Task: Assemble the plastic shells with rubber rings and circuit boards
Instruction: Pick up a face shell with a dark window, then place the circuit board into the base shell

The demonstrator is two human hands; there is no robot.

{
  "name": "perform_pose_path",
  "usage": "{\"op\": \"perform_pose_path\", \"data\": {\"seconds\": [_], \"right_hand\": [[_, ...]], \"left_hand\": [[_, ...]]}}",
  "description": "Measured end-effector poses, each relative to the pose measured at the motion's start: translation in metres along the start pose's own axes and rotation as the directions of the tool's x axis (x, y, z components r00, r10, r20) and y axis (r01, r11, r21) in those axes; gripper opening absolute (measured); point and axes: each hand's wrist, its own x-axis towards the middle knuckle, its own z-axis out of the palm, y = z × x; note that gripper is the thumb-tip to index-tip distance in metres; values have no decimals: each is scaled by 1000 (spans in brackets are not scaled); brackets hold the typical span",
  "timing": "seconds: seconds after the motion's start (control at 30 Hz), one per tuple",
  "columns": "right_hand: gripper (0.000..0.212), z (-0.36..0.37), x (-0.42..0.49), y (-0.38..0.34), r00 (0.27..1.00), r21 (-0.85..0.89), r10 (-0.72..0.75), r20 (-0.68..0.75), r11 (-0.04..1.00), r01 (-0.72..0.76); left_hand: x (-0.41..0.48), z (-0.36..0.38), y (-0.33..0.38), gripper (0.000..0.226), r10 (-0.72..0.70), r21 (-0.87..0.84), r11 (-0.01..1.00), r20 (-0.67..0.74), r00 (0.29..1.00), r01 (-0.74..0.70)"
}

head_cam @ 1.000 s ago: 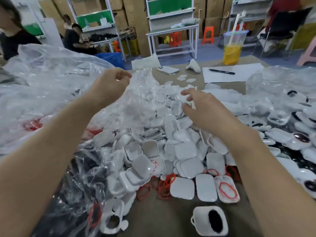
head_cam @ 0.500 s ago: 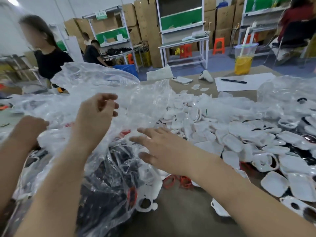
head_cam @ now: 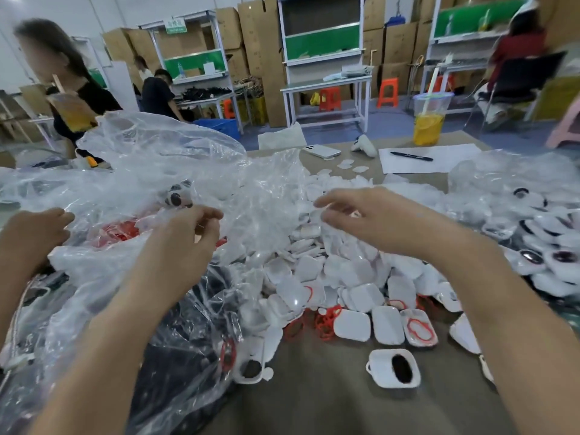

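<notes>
Plastic shells [head_cam: 339,265], white and rounded-square, lie in a big loose heap on the brown table [head_cam: 314,403]; the heap is the landmark.

Left of the heap, and partly over it, is a crumpled clear plastic bag [head_cam: 150,171], with dark parts and something red showing through the film. Right of the heap, a second clear bag [head_cam: 518,183] covers more white shells that have dark round inserts.

The left hand [head_cam: 185,243] is at the heap's left edge. Its fingers are curled and pinch the film of the clear plastic bag. The right hand [head_cam: 376,218] hovers above the heap's middle with fingers loosely spread and nothing in them. Another hand [head_cam: 31,233] rests on the bag far left of the heap; its grip can't be made out.

Behind the heap are a white paper sheet [head_cam: 439,164], a plastic cup of yellow drink [head_cam: 428,120] with a straw, a white phone [head_cam: 321,151] lying face down and a white controller [head_cam: 364,146].

In front of the heap, apart from it, sits a single shell with a dark oval opening [head_cam: 392,368].

At the heap's front edge, red rubber rings [head_cam: 326,321] lie tangled among flat shells, and one ring sits inside a shell [head_cam: 420,328].

A black pen [head_cam: 411,156] lies on the paper sheet.
</notes>
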Motion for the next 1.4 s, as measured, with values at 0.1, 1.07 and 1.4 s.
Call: {"op": "perform_pose_path", "data": {"seconds": [0.1, 1.07, 1.4], "right_hand": [[30, -24, -13, 26, 989, 52, 108, -98, 993, -103], [32, 22, -174, 90, 550, -47, 500, -669, 710, -703], [37, 26, -212, 93, 545, -224, 692, -474, 504, -834]], "left_hand": [[-1, 9, 21, 25, 72, -8, 997, -51, 996, -72], [-73, 139, 77, 23, 230, -282, 935, 25, 973, -214], [-77, 134, 80, 24, 225, -324, 924, 30, 974, -204]]}}
